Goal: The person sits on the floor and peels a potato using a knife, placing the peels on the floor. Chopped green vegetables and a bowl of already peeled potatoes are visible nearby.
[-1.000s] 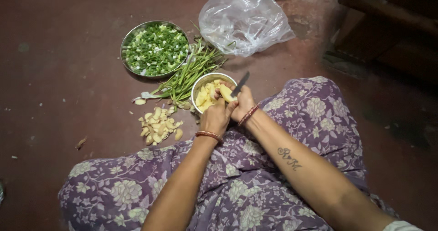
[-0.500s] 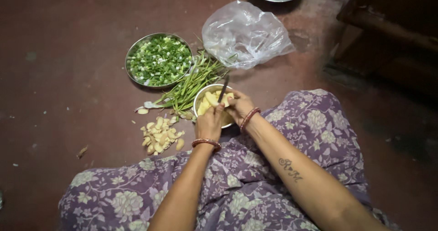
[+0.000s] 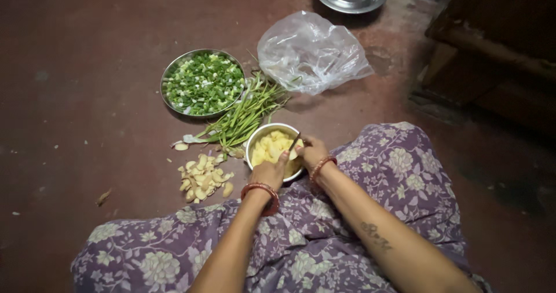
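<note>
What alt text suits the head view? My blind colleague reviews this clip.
A seated person's left hand and right hand, which holds a small knife, work over a steel bowl of yellow pieces. Nearby on the floor lie peeled cloves, green stalks and a bowl of chopped greens.

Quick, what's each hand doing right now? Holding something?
Left hand: closed on a pale yellow piece over the small steel bowl.
Right hand: closed on a knife.
</note>
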